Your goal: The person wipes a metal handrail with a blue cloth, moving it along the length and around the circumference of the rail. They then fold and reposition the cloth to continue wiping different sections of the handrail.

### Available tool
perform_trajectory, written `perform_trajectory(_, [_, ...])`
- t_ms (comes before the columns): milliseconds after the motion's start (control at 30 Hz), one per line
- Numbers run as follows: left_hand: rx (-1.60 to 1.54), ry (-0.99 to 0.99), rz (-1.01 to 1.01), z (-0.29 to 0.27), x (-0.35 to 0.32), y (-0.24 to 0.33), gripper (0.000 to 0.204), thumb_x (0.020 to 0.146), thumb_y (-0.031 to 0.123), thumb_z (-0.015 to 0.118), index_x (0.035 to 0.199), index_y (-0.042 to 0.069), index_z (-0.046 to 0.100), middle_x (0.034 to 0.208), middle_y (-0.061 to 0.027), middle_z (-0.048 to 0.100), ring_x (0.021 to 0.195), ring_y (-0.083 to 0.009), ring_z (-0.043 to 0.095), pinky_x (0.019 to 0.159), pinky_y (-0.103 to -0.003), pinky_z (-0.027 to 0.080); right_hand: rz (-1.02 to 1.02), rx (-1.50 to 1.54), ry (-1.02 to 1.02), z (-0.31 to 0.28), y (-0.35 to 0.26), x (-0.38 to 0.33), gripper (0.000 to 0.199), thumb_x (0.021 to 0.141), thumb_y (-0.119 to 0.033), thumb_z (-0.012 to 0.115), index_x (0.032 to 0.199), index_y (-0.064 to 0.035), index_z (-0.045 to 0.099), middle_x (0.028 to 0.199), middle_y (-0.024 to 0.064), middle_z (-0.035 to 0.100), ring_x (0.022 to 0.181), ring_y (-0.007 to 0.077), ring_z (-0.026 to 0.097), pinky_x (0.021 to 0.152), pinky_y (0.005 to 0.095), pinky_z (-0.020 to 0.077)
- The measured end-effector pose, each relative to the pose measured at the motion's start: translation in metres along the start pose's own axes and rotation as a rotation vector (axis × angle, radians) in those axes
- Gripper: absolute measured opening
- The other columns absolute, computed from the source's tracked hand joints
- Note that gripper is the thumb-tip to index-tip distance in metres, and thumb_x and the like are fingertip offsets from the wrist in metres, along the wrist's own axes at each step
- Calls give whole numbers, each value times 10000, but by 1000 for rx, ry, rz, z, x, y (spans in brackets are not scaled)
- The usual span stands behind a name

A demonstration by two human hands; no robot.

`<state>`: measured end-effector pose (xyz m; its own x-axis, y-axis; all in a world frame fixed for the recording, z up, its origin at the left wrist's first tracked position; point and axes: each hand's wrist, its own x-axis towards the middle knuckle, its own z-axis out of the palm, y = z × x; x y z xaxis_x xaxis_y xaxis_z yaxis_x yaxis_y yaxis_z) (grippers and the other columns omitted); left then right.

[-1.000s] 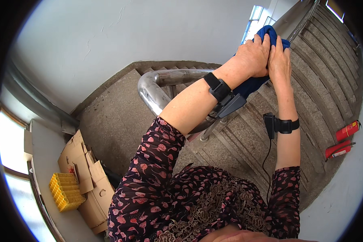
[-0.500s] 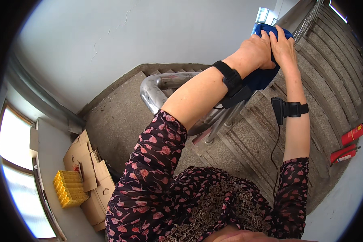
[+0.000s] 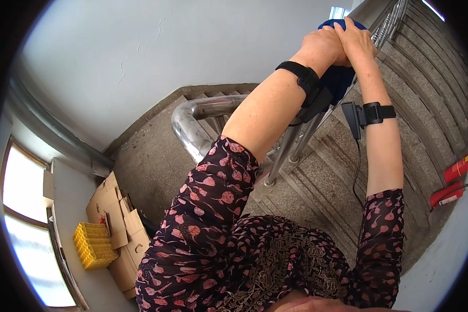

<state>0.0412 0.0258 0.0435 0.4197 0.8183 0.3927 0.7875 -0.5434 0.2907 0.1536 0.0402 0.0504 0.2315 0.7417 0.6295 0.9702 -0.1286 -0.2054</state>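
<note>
Evidently, your left hand (image 3: 321, 48) and right hand (image 3: 358, 42) lie together at the far side, right of centre, upon a blue cloth (image 3: 339, 83) beside the metal handrail (image 3: 184, 124); their fingers are partly curled, the right overlapping the left. Uneven pressure might bunch the cloth or let it slip; the right wrist's cable (image 3: 359, 156) (a loose, hanging curve) could snag if that arm swings left. How firmly either hand grips cannot be told: both palms are hidden, and your left forearm (image 3: 268, 112) covers part of the rail.
</note>
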Motion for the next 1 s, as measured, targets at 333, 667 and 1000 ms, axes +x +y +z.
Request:
perform_trajectory(333, [2, 109, -83, 10, 6, 5, 862, 716, 588, 696, 1307, -13, 516, 1277, -181, 594, 1166, -324, 597, 949, -418, 501, -97, 61, 134, 28, 24, 19, 580, 930, -587, 435, 1423, -282, 455, 1390, 284, 404, 1230, 524, 436, 1018, 566, 400])
perform_trajectory(667, [22, 198, -82, 14, 3, -4, 871, 718, 628, 671, 1256, -42, 529, 1135, -235, 661, 1087, -358, 633, 932, -426, 506, -79, 73, 191, 21, 9, 8, 566, 944, -560, 403, 1420, -259, 458, 1315, 372, 436, 1180, 556, 479, 990, 560, 427])
perform_trajectory(1000, [90, 178, -101, 13, 2, -20, 833, 735, 580, 672, 1268, -40, 518, 1155, -222, 658, 1103, -340, 631, 944, -409, 502, -10, 213, 97, -12, -22, -20, 461, 949, -389, 474, 1293, -94, 558, 1339, 390, 394, 1166, 512, 482, 959, 514, 464])
